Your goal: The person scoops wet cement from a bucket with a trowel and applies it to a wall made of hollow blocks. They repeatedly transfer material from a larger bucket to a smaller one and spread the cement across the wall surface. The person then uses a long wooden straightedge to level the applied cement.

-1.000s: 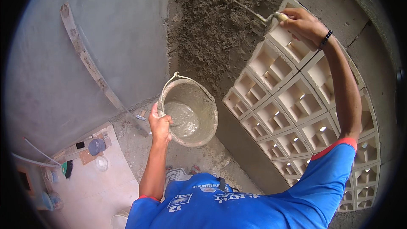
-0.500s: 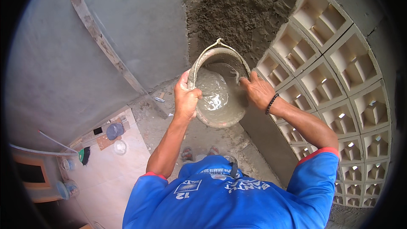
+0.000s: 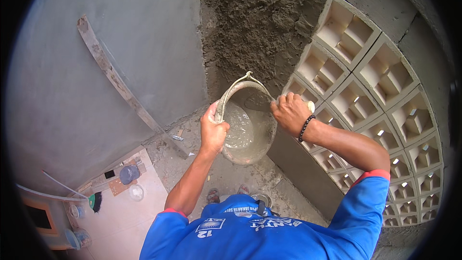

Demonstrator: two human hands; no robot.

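A mortar-smeared bucket is held up in front of me, tilted, its thin handle standing against the far rim. My left hand grips its left rim, thumb inside and fingers outside. Wet grey mortar lies within. At the right rim my right hand is closed around a trowel's handle, whose pale end sticks out beside the fist. The trowel blade, coated in mortar, sits inside the bucket's upper part.
Rough wet render covers the wall strip ahead. Pale ventilation blocks rise on the right. A wooden plank leans on the smooth grey wall at left. Behind it are a broom, a dark container and pale tiles.
The bucket has dropped lower in view, with my left hand still on its rim. My right hand has turned and shifted slightly right; the trowel blade has lifted out of the mortar.
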